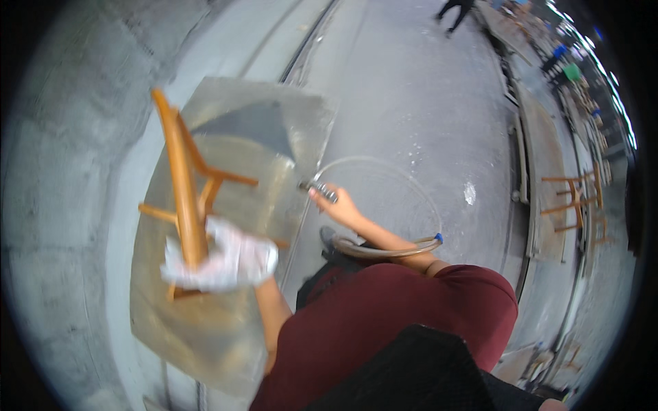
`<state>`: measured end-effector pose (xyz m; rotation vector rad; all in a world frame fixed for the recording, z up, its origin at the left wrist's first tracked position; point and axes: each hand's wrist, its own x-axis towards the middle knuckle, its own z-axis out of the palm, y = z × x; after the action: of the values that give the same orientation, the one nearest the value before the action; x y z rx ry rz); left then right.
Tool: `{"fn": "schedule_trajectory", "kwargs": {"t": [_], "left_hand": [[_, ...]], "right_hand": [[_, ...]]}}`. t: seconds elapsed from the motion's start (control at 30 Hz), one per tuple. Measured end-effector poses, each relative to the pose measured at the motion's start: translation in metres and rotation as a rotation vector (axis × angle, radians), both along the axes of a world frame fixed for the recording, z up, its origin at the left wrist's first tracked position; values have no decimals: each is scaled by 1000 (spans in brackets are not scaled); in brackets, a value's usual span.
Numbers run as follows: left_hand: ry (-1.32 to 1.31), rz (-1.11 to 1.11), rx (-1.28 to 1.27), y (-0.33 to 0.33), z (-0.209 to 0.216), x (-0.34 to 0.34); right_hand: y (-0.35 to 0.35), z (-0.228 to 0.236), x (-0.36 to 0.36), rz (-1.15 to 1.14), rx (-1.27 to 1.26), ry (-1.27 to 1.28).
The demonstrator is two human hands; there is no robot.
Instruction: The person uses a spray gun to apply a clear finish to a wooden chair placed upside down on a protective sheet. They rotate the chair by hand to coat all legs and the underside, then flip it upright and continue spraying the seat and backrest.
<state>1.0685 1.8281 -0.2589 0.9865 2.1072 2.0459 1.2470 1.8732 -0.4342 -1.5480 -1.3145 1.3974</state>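
My left hand [229, 257], in a whitish glove or wrap, is closed around the lower part of an orange-brown wooden chair frame [184, 185]. The frame is held tilted, its legs and rails sticking out to both sides over a large tan sheet [205, 335]. My bare right hand [339, 207] grips a small metal spray gun [317, 189], its nozzle pointing left toward the sheet. A clear hose [394, 166] loops from near the gun around to my right forearm. Blur hides the exact finger positions of my left hand.
A dark patch [253, 127] shows on the sheet's far part. At right, a long low platform [545, 151] carries another wooden chair frame [574, 195]. A person [456, 14] stands far off at the top. A concrete wall [62, 205] runs along the left.
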Motion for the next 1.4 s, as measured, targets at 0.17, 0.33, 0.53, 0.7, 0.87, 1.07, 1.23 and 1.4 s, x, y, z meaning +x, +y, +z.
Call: {"fn": "schedule_trajectory", "kwargs": {"t": [0.17, 0.33, 0.53, 0.7, 0.87, 1.07, 1.23, 1.4], "left_hand": [[439, 254, -183, 132, -4, 9], [379, -153, -329, 205, -11, 4], [76, -683, -504, 138, -103, 27], [-489, -1276, -750, 71, -181, 56], [-532, -1362, -1089, 27, -186, 51], [-603, -1069, -1137, 8, -164, 36], [-621, -918, -1368, 7, -144, 39], [-449, -1246, -1023, 19, -120, 40]], "right_hand": [[41, 26, 40, -57, 245, 51], [75, 98, 80, -131, 304, 112], [115, 146, 65, -169, 616, 289], [133, 136, 40, 11, 446, 476], [176, 91, 28, -51, 127, 1014], [220, -40, -33, -249, -210, 695], [220, -151, -35, -389, -240, 470], [211, -182, -9, -414, -301, 262]]}}
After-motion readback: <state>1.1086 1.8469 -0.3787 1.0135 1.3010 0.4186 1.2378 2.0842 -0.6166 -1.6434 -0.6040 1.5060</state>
